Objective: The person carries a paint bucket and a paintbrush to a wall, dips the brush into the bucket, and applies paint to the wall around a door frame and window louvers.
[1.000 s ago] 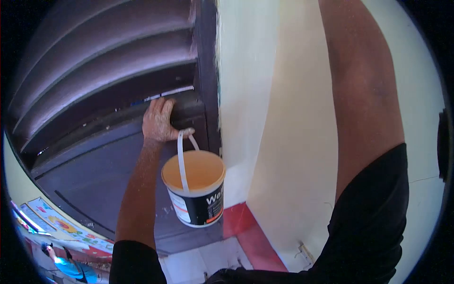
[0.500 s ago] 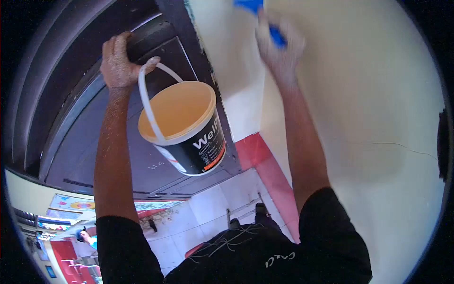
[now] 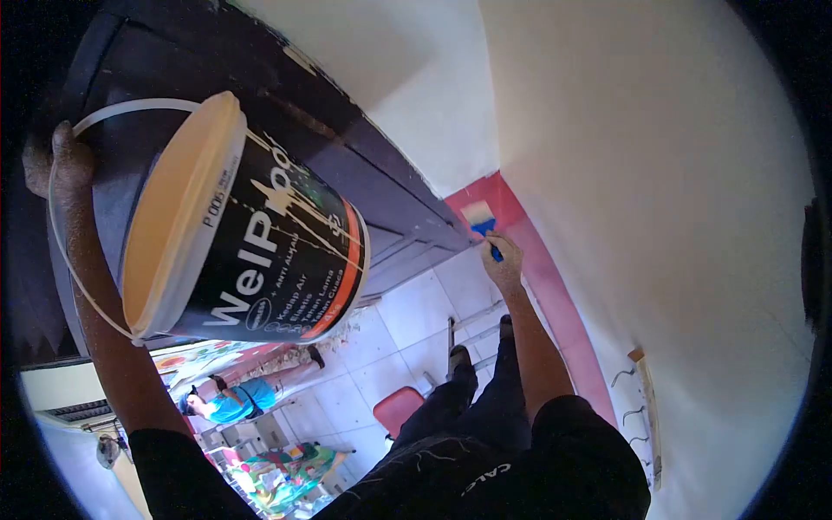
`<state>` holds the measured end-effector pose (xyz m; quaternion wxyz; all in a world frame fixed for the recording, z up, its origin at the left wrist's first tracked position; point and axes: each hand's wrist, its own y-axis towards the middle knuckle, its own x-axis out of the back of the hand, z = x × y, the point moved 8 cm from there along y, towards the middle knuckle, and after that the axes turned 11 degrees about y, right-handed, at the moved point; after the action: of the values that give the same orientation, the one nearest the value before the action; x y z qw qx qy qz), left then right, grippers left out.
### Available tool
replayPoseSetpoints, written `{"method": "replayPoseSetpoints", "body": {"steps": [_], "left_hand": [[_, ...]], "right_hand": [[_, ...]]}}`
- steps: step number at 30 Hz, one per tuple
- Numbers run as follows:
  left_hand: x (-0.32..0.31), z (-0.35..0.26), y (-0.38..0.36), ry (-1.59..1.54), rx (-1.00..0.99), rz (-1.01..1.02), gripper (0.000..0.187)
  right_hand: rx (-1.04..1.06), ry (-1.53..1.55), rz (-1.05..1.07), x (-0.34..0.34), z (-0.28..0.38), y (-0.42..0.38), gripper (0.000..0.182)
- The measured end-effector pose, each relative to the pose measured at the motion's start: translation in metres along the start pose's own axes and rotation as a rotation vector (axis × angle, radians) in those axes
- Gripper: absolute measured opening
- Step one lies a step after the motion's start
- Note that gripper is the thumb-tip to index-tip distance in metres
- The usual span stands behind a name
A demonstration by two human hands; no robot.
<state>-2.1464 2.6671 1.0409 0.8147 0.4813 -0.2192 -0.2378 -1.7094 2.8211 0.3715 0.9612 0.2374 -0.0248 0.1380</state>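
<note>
My left hand [image 3: 65,165] has the white handle of a paint bucket [image 3: 282,234] hooked at its thumb, by the dark door [image 3: 381,165]. The bucket hangs tilted, its open top facing left, with cream drips running down its black printed side. Its inside is cream-coloured; the bottom is hidden. Lower down, my right hand [image 3: 504,262] is closed round the blue handle of a flat paintbrush [image 3: 483,226]. The brush's cream bristles point up and overlap the pink-red band [image 3: 542,251] near the wall corner.
Below my feet are the rungs of a ladder [image 3: 485,316] and a white tiled floor [image 3: 407,308]. A red seat [image 3: 399,411] stands nearby. A person in a blue shirt [image 3: 243,401] is at lower left. A hook rack [image 3: 647,416] hangs on the right wall [image 3: 676,217].
My right hand has brought the brush down from high on the cream wall to the pink-red band. The bucket looks nearer and more tilted, and the view has shifted, showing more floor.
</note>
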Motion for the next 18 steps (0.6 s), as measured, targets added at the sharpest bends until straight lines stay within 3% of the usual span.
{"method": "replayPoseSetpoints", "body": {"steps": [1,2,4,6,8,12,14,18], "left_hand": [[-0.013,0.017,0.0,0.142,-0.006,0.025,0.049],[0.0,0.001,0.001,0.021,0.004,0.024,0.048],[0.024,-0.041,0.006,-0.319,0.049,-0.006,0.046],[0.048,-0.079,0.001,-0.744,0.118,-0.076,0.044],[0.063,-0.091,0.008,-0.613,-0.098,-0.112,0.055],[0.084,-0.11,0.015,-0.215,-0.008,0.031,0.065],[0.091,-0.116,0.017,-0.27,-0.072,-0.072,0.071],[0.095,-0.119,0.02,-0.22,-0.035,0.003,0.07]], "right_hand": [[-0.035,-0.06,0.042,0.007,-0.02,-0.029,0.017],[-0.067,-0.123,0.08,0.016,-0.034,-0.058,0.017],[-0.166,-0.223,0.136,0.041,-0.052,-0.118,0.012],[-0.318,-0.232,0.231,0.067,-0.027,-0.147,0.011],[-0.474,-0.254,0.249,0.09,0.005,-0.169,0.013],[-0.522,-0.224,0.252,0.121,0.024,-0.197,0.016],[-0.485,-0.299,0.224,0.133,0.038,-0.192,0.025],[-0.706,-0.32,0.217,0.152,0.021,-0.184,0.034]]}}
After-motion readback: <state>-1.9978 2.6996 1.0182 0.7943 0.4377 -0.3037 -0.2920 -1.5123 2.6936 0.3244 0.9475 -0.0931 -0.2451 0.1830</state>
